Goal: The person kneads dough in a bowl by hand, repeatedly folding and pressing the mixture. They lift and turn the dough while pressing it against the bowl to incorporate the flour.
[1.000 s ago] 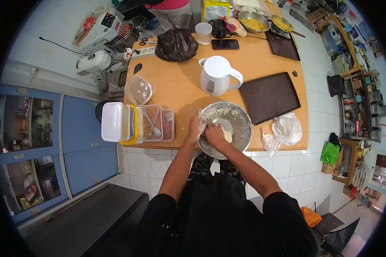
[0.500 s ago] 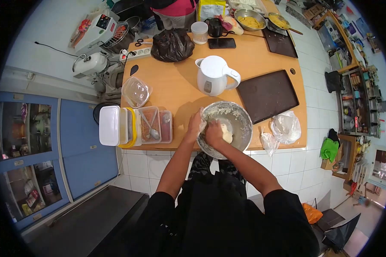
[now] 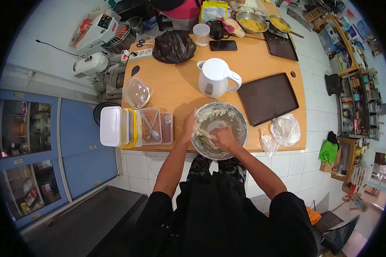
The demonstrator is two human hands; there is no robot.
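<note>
Since 0.5 s ago: right hand (image 3: pixel 224 137) has shifted right and nearer inside the bowl (image 3: pixel 240 122). The dough (image 3: pixel 204 133), then a lump under the fingers, now shows as a pale streak drawn out to the left of that hand. Bowl sits slightly nearer the worktop's near edge. Left hand (image 3: pixel 188 125) unchanged on the rim.

Left hand: curled over the bowl's left rim, holding it; thumb side faces the bowl.

Right hand: palm down inside the bowl, right of centre, fingers pointing left and touching the dough. Cannot tell whether the fingers close on the dough or only press it.

Dough: in the bowl's near-left part, between the two hands, touching the right fingertips and just inside the rim where the left hand grips. Smears of it coat the far inner wall.

Surroundings on worktop (image 3: pixel 176 85):
- kettle (image 3: pixel 214 77), white, just far of the bowl.
- dark tray (image 3: pixel 268 97), far right of the bowl.
- plastic bags (image 3: pixel 285 128), right of the bowl, at the near edge.
- tubs (image 3: pixel 165 125), left of the bowl; one holds a spoon (image 3: pixel 152 128).
- black bag (image 3: pixel 173 46) and phone (image 3: pixel 223 45), at the far end.

Another person's pink top (image 3: pixel 182 9) shows beyond the far edge.
</note>
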